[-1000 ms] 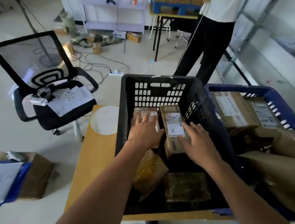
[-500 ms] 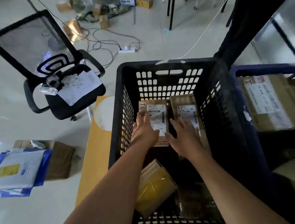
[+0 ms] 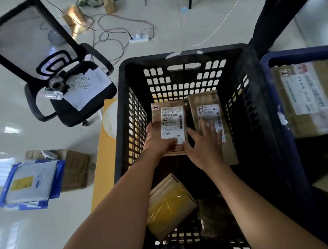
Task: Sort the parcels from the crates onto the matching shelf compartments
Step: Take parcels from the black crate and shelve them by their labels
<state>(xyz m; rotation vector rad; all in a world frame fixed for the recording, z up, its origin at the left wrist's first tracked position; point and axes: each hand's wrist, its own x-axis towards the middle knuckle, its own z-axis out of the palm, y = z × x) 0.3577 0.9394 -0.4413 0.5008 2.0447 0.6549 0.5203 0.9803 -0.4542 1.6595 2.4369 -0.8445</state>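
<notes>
We look down into a black crate (image 3: 173,54) that stands on a yellow-wood surface (image 3: 101,161), with both forearms reaching into it. The left hand (image 3: 157,142) grips the left parcel (image 3: 168,112), a small brown box with a white label and a "1-2" tag at its far left corner. The thumb lies across the near edge of the label and the fingers are out of sight behind the box. The right hand (image 3: 204,146) is not clamped on anything. Its fingers (image 3: 211,127) lie straight and spread on the label of the right parcel (image 3: 202,101), which is also marked "1-2" and sits just beside the left one by the crate's far wall. The right thumb points at the near right corner of the left parcel, and we cannot tell whether it touches. Nearer to us in the crate, a parcel wrapped in yellow tape (image 3: 170,205) lies tilted between the forearms, and a dark parcel (image 3: 215,219) lies just right of it. A blue crate (image 3: 267,63) stands against the black one on the right and holds a large labelled box (image 3: 311,99). To the left of the surface we see a black mesh chair (image 3: 55,74) with a sheet of paper (image 3: 84,87) on its seat. On the floor are blue-edged mailers (image 3: 29,183), a cardboard box (image 3: 73,168) and a power strip (image 3: 139,39) among cables.
</notes>
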